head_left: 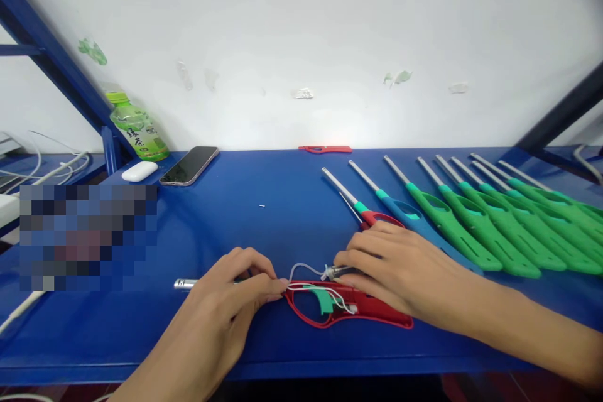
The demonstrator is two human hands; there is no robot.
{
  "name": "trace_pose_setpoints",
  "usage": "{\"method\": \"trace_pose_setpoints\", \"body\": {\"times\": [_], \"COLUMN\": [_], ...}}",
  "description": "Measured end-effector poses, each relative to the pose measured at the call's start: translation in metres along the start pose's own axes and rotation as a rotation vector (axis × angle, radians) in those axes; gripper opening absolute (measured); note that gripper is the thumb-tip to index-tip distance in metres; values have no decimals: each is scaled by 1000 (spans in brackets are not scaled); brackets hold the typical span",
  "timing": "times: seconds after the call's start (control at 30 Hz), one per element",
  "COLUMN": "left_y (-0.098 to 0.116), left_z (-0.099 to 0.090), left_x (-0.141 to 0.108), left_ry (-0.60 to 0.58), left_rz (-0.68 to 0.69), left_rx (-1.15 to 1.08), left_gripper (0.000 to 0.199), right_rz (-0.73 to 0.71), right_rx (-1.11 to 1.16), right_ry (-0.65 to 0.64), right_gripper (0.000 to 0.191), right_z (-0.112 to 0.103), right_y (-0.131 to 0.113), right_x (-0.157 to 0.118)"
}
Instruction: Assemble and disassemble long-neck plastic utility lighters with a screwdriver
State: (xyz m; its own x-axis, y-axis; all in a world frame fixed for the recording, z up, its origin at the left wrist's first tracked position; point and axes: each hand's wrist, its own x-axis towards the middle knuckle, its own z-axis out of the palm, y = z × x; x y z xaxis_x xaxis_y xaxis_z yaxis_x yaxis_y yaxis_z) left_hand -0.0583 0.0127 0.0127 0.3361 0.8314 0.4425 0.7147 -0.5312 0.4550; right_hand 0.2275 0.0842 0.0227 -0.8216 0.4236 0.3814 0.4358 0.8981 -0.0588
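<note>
While the blue table fills most of the frame, green lighters lie slanted in a row at the right. Right of centre, my right hand has its fingers closed around a metal-tipped piece. Left of it, my left hand pinches the narrow front end of a red half-shell, which lies at lower centre. A metal tube pokes out left of that hand. Inside the shell sits a teal trigger, with thin white wires beside it.
</note>
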Motion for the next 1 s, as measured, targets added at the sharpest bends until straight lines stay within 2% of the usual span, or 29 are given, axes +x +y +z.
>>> {"method": "trace_pose_setpoints", "body": {"times": [0.27, 0.43, 0.67, 0.83, 1.0], "left_y": [0, 3, 0, 3, 1], "left_z": [-2, -5, -1, -3, -2], "left_x": [0, 3, -5, -6, -7], "left_ry": [-21, 21, -37, -96, -88], "left_rz": [-58, -110, -114, -109, -61], "left_rx": [-108, -84, -52, -17, 0], "left_gripper": [28, 20, 31, 38, 43], "right_rz": [2, -13, 38, 3, -35], "right_rx": [-7, -49, 52, 148, 196], "right_ry": [-9, 38, 118, 141, 48], "right_gripper": [41, 36, 26, 14, 14], "right_z": [-1, 0, -14, -28, -33], "right_y": [0, 1, 0, 0, 3], "right_x": [0, -1, -3, -5, -7]}}
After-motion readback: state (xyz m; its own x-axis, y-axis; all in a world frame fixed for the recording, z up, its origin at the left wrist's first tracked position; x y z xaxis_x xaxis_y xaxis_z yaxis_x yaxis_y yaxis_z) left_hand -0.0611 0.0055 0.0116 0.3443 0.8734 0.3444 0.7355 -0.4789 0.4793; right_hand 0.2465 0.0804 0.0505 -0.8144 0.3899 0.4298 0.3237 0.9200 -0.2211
